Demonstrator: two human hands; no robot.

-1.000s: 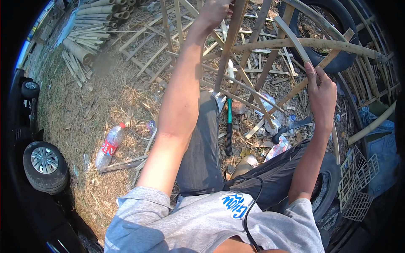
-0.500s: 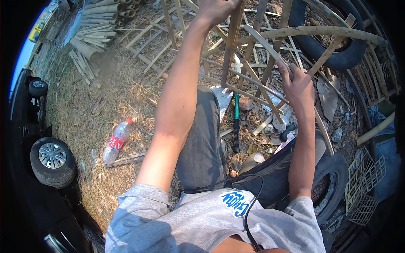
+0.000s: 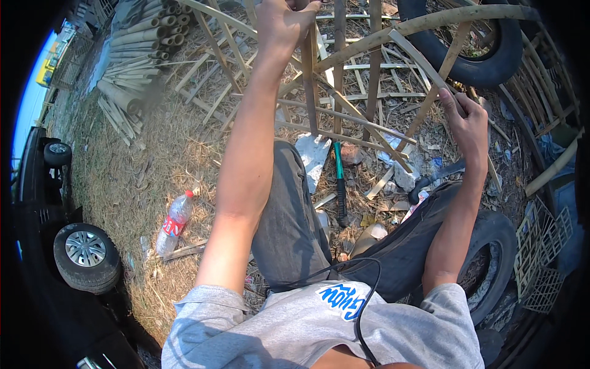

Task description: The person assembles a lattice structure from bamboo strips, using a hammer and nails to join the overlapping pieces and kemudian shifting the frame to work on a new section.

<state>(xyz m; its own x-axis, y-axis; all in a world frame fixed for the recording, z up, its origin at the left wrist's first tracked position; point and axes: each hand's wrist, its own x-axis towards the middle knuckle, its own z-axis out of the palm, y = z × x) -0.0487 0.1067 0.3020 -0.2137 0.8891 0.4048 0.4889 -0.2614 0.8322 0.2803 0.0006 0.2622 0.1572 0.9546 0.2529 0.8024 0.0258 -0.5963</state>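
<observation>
At the top edge my left hand (image 3: 287, 27) is closed around the upper end of an upright bamboo slat (image 3: 310, 92), part of a lattice of crossed slats; some fingertips are cut off by the picture's edge. Farther right, my right hand (image 3: 465, 126) grips a long, thin, pale bamboo strip (image 3: 421, 59), its thumb pointing up along it. The strip slants from the lattice down past my right wrist. A thick curved bamboo piece (image 3: 424, 24) crosses the lattice behind the strip. Between my knees lies a hammer-like tool with a green and black handle (image 3: 340, 178).
Left on dry grass lies a plastic bottle (image 3: 174, 222) with a red cap. Bamboo poles (image 3: 144, 40) are piled at the far left, near a dark vehicle's wheel (image 3: 86, 255). Tyres lie at the far right (image 3: 507, 55) and beside my right leg (image 3: 501, 252), near plastic grating (image 3: 541, 246).
My right hand has moved right and slightly down with the bamboo strip. My left hand has shifted slightly left, the slat's lower end moving left too. The whole view has shifted slightly.
</observation>
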